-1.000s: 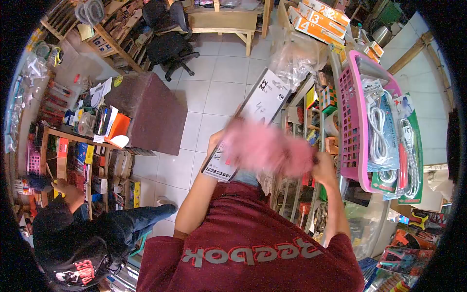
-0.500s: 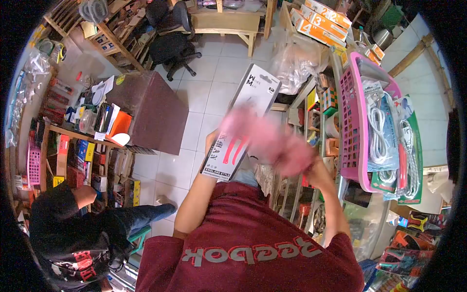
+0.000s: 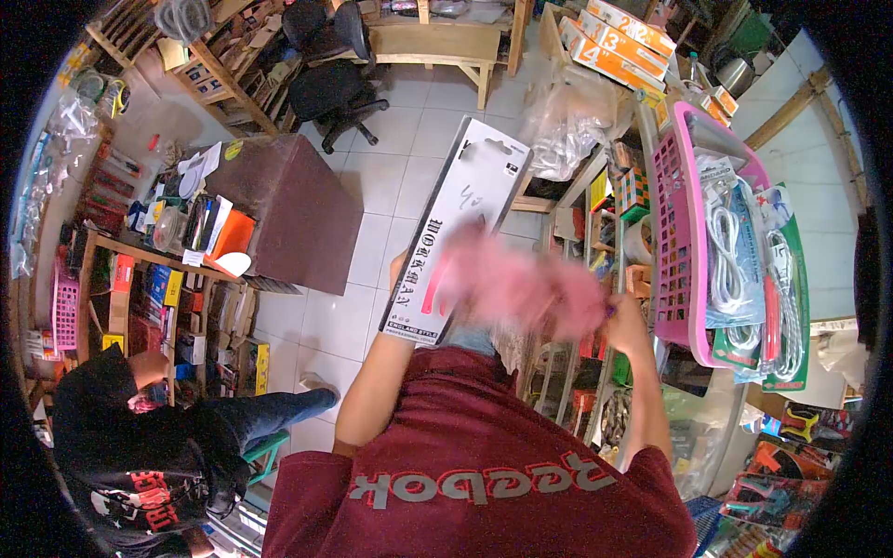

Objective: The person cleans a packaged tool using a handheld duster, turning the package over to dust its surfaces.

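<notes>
A long white and black tool package (image 3: pixel 465 200) with "WORKMAN" lettering and red-handled graphics stands tilted in front of my chest. My left hand (image 3: pixel 398 272) holds it by its left edge, with most of the fingers hidden behind it. A pink fluffy duster (image 3: pixel 539 284), smeared by motion, lies across the right side of the package. Its handle end is in my right hand (image 3: pixel 621 323), whose fingers are closed round it.
A pink basket (image 3: pixel 684 232) with packaged white cables stands at the right, beside shelves of goods. Orange-and-white boxes (image 3: pixel 619 42) are at the top right. A brown desk (image 3: pixel 302 219) is at the left. A person in black (image 3: pixel 139 456) sits at the lower left.
The package has turned more upright and its top has shifted left. The duster has swept back and forth over it. The seated person's arm has moved down.
</notes>
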The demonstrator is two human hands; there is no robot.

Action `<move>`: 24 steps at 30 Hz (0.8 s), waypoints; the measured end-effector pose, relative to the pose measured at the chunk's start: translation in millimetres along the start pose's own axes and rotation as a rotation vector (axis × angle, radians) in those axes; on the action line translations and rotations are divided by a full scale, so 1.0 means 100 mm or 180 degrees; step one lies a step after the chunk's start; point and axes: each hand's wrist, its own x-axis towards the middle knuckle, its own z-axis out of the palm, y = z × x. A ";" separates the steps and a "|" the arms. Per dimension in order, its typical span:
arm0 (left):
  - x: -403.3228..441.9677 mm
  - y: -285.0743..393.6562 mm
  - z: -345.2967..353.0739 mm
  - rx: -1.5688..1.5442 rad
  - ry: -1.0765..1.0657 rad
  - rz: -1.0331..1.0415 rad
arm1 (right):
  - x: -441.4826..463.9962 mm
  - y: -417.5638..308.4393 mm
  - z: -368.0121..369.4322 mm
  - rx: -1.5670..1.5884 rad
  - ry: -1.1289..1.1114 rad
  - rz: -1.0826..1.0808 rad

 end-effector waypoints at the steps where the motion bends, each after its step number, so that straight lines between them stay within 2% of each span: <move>1: -0.02 0.00 0.01 -0.0014 0.0008 -0.0020 | 0.06 0.24 0.01 0.0521 0.0375 0.0150; 2: -0.02 -0.01 0.01 -0.0017 -0.0007 -0.0024 | 0.12 0.27 0.07 0.0387 0.0798 -0.0285; 4: -0.01 -0.03 -0.01 -0.0031 -0.0038 -0.0046 | 0.05 0.28 0.19 0.0811 0.0751 -0.0533; 5: 0.00 -0.04 -0.02 -0.0041 -0.0051 -0.0048 | -0.01 -0.05 0.20 0.1023 0.0721 -0.0661; 7: 0.01 -0.07 -0.05 -0.0055 -0.0104 -0.0055 | -0.06 -0.18 0.17 0.0849 0.0275 -0.0099; 9: 0.01 -0.09 -0.08 -0.0091 -0.0191 -0.0070 | -0.02 -0.17 0.02 -0.1013 -0.0495 -0.0021; 10: 0.00 -0.10 -0.09 -0.0118 -0.0259 -0.0071 | -0.05 -0.25 -0.06 -0.0490 -0.0147 0.0136; 11: -0.02 -0.07 -0.03 -0.0170 -0.0325 -0.0043 | -0.03 -0.16 -0.04 -0.0175 0.0264 -0.0142; 12: -0.13 0.05 0.17 0.0221 -0.0008 -0.0030 | 0.01 -0.01 0.01 0.0138 0.0672 -0.0418; 14: -0.17 0.08 0.34 0.0500 0.0073 -0.0050 | 0.06 0.10 0.07 0.0486 0.0878 -0.0221; 16: -0.13 0.03 0.24 0.1105 0.0066 0.0036 | -0.01 0.05 0.17 0.0359 0.0634 -0.0504; 18: -0.11 0.04 0.26 0.0291 0.0143 -0.0228 | -0.13 -0.17 0.19 0.1208 0.0289 -0.0144; 19: -0.11 0.05 0.27 -0.0110 0.0184 -0.0362 | -0.10 -0.13 0.15 0.0724 -0.0050 -0.0037; 20: -0.14 0.05 0.35 0.0372 0.0223 0.0084 | -0.04 -0.06 0.07 0.0233 -0.0390 0.0073; 21: -0.17 0.04 0.43 0.0846 0.0263 0.0530 | -0.04 -0.03 0.08 0.0146 -0.0513 -0.0049; 22: -0.14 0.07 0.29 0.0154 0.0107 0.0013 | -0.03 -0.02 0.08 0.0063 -0.0633 -0.0174; 24: 0.03 -0.05 -0.05 0.0075 -0.0157 0.0107 | -0.07 -0.14 0.21 0.0721 -0.0424 -0.0897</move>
